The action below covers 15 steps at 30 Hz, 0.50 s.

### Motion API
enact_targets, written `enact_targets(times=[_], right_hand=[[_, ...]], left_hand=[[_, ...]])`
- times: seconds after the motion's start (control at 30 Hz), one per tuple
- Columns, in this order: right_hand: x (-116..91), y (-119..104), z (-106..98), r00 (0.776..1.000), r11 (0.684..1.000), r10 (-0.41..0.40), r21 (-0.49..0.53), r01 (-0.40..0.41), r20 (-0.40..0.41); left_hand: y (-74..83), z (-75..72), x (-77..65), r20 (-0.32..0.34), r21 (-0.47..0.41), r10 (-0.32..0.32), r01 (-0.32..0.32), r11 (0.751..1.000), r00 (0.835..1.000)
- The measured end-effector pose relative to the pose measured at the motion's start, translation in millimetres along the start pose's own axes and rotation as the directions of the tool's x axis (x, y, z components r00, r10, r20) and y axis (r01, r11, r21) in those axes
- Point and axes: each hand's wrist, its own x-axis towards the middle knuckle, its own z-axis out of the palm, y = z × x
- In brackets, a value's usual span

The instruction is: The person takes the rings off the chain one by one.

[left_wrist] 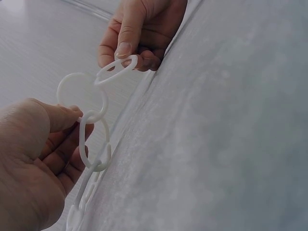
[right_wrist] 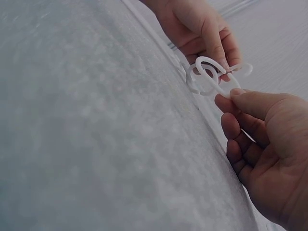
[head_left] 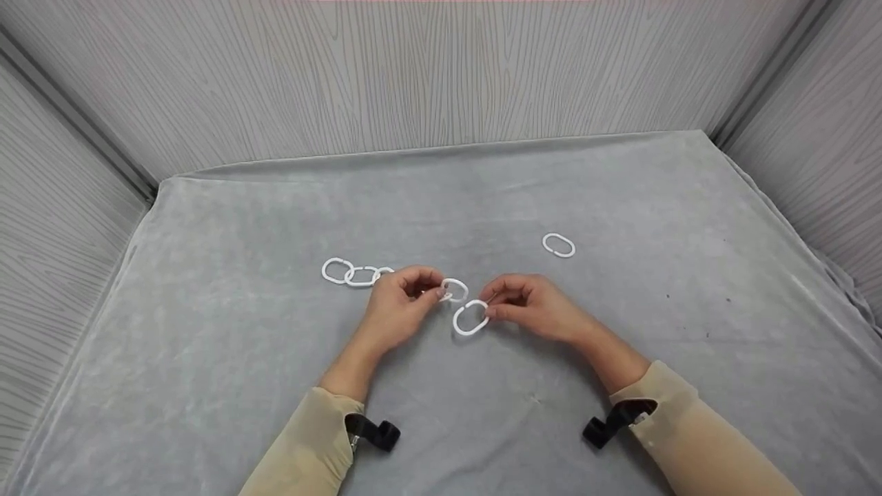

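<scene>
Beige fabric sleeves [head_left: 703, 434] are seen nearest in the head view; a white oval plastic link [head_left: 470, 334] is pinched by the right hand [head_left: 534, 308]. From the left wrist, a white plastic chain [left_wrist: 82, 142] is pinched by the left hand [left_wrist: 31, 161]. From the right wrist, joining seems in hand between them; threading through the link's gap appears called for.

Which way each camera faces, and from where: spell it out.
Head: head-worn, facing forward and down over grey cloth; left hand, right hand and sleeves show.
Left wrist: worn there, facing the left hand's work; both hands show.
Right wrist: worn there, facing the right hand's work; both hands show.
Shared: both wrist views show the white link the right hand pinches.
</scene>
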Motion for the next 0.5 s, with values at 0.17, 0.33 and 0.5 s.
enact_targets(times=[0.17, 0.33, 0.5], right_hand=[[-1.1, 0.1, 0.1, 1.0, 1.0, -0.009, -0.017, 0.009, -0.008], [-0.5, -0.4, 0.6, 1.0, 1.0, 0.001, -0.023, -0.001, -0.011], [0.5, -0.4, 0.8, 1.0, 1.0, -0.001, -0.015, 0.001, -0.008]], left_hand=[[0.8, 0.3, 0.1, -0.002, -0.001, -0.005, 0.005, 1.0, 1.0], [0.9, 0.4, 0.4, -0.009, -0.01, -0.004, 0.004, 1.0, 1.0], [-0.3, -0.1, 0.7, -0.025, -0.017, -0.007, 0.007, 1.0, 1.0]])
